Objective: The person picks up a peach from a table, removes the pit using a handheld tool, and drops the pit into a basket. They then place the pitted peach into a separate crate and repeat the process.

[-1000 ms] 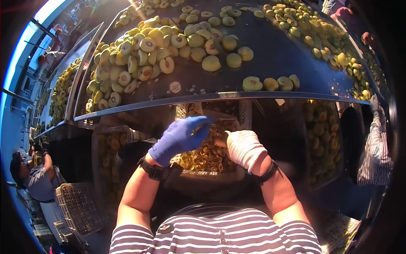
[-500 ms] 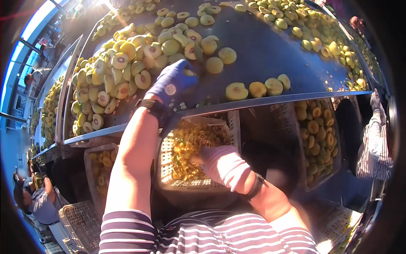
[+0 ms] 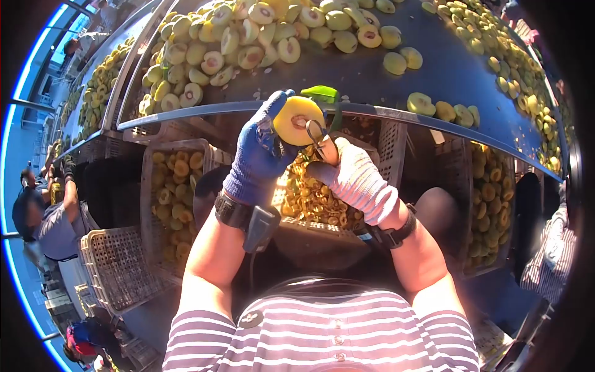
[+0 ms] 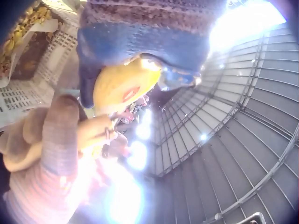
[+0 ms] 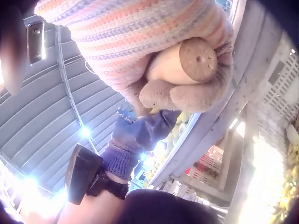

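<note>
Blue-gloved, my left hand (image 3: 255,156) pinches the fruit (image 3: 291,126) above the crate (image 3: 319,227), near the bench (image 3: 214,110); my right hand (image 3: 361,178) grips the tool (image 3: 328,150) by its handle, business end beside the fruit's reddish centre. Too slack a pinch, I judge, and the fruit could twist or drop; push too hard, and the tool might skid into my left hand.

Fruit-processing workshop. Metal tables (image 3: 458,84), far and left, bear heaps of halved fruit (image 3: 250,56); plastic crates (image 3: 118,263) stand left and right, some holding more; workers (image 3: 56,226) at both sides; ribbed roof (image 4: 210,168) overhead.
</note>
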`<state>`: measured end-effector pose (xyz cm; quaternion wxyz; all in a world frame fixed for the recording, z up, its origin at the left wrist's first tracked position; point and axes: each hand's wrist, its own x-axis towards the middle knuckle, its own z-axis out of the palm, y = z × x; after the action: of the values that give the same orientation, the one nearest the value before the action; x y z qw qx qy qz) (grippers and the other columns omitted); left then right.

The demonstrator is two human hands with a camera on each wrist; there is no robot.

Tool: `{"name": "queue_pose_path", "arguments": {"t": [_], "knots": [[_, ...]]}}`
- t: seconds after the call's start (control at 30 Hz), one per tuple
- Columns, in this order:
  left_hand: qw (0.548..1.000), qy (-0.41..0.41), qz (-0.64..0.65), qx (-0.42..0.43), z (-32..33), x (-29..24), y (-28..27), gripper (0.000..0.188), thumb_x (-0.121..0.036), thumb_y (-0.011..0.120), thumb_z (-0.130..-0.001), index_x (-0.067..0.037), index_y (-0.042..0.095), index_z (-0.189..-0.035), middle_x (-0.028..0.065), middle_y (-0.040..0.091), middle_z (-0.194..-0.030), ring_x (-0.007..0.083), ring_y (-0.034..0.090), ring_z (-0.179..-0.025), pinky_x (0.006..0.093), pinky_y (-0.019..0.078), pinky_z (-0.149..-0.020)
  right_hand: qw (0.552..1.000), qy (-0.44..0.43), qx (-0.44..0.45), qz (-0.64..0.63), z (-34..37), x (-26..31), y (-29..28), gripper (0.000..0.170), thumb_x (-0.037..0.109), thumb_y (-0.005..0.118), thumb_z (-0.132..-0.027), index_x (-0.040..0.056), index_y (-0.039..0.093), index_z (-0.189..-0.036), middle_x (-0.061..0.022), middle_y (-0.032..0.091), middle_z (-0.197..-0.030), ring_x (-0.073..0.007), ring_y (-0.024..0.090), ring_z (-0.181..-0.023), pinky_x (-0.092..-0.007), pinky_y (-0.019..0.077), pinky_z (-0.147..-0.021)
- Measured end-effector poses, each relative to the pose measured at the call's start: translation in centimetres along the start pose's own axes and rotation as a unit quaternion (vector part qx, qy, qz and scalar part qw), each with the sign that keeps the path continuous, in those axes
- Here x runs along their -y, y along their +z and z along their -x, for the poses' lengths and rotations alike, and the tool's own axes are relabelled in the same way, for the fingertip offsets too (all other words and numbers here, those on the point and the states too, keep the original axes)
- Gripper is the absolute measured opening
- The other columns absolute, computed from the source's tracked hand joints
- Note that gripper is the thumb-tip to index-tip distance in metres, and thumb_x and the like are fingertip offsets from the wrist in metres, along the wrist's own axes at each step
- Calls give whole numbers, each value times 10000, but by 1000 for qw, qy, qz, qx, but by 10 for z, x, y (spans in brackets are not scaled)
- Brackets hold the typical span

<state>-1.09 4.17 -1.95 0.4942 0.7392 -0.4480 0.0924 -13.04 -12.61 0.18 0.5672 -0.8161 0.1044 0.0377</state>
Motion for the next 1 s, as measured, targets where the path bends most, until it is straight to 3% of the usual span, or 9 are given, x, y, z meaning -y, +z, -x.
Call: {"name": "queue_pose_path", "arguments": {"t": [0.03,0.1,0.23,0.33,0.43,0.6,0.73,0.9,1.0], "knots": [[999,8,41,-18,2,2,0,575,-170,727,-895,-1,499,-1395,208,620,-1313,316,628,-1204,392,482,-1033,999,28,9,-11,-2,2,4,374,216,813,-808,23,605,-1053,-134,654,-903,-283,597,-812,-403,490,-783],[983,22,173,-48,2,9,8,564,-124,731,-880,-9,508,-1385,212,614,-1321,324,627,-1206,390,485,-1031,1000,20,4,-6,-5,3,8,372,256,768,-825,24,612,-1070,-212,659,-922,-389,630,-866,-446,501,-775],[996,-44,77,-31,1,-1,5,556,-44,752,-847,-1,524,-1352,197,598,-1345,304,616,-1219,386,493,-1023,995,-72,-11,69,-16,-8,24,381,176,758,-826,23,612,-1142,-164,679,-974,-362,635,-891,-420,498,-821],[980,-45,160,-112,6,7,26,513,18,725,-848,12,534,-1324,176,593,-1344,269,618,-1196,378,510,-996,995,-55,-54,62,-24,-9,35,383,137,730,-823,25,601,-1166,-202,682,-1005,-410,637,-943,-435,498,-822],[994,12,25,-104,1,7,23,355,-29,622,-948,15,547,-1292,138,601,-1307,223,609,-1164,364,497,-1004,989,-61,-53,125,-30,-11,36,403,127,705,-840,26,580,-1209,-220,679,-1024,-425,646,-949,-441,520,-818],[958,-77,233,-146,5,-7,31,393,14,581,-945,-26,525,-1332,172,563,-1336,291,572,-1218,416,468,-1048,987,-127,-20,95,-36,-15,41,371,144,656,-904,54,563,-1252,-205,685,-1046,-401,665,-966,-426,535,-829],[916,-116,336,-187,6,-23,31,287,-173,460,-1060,-15,566,-1275,98,592,-1288,167,551,-1194,338,412,-1073,992,-106,39,56,-35,-6,40,347,174,632,-939,84,571,-1269,-182,693,-1063,-374,674,-982,-398,537,-834],[877,-181,412,-168,11,-20,25,284,-164,491,-1047,-27,570,-1283,106,584,-1324,166,541,-1218,352,394,-1091,991,-12,107,-84,-26,11,33,323,225,696,-883,73,634,-1161,-100,709,-975,-222,690,-874,-334,538,-755],[935,-90,336,-71,5,-14,11,299,-133,514,-1033,-25,566,-1307,111,589,-1329,177,559,-1205,335,434,-1046,989,11,147,-12,-21,23,18,224,215,603,-920,51,643,-1067,-164,702,-880,-331,689,-849,-395,540,-744]]}}
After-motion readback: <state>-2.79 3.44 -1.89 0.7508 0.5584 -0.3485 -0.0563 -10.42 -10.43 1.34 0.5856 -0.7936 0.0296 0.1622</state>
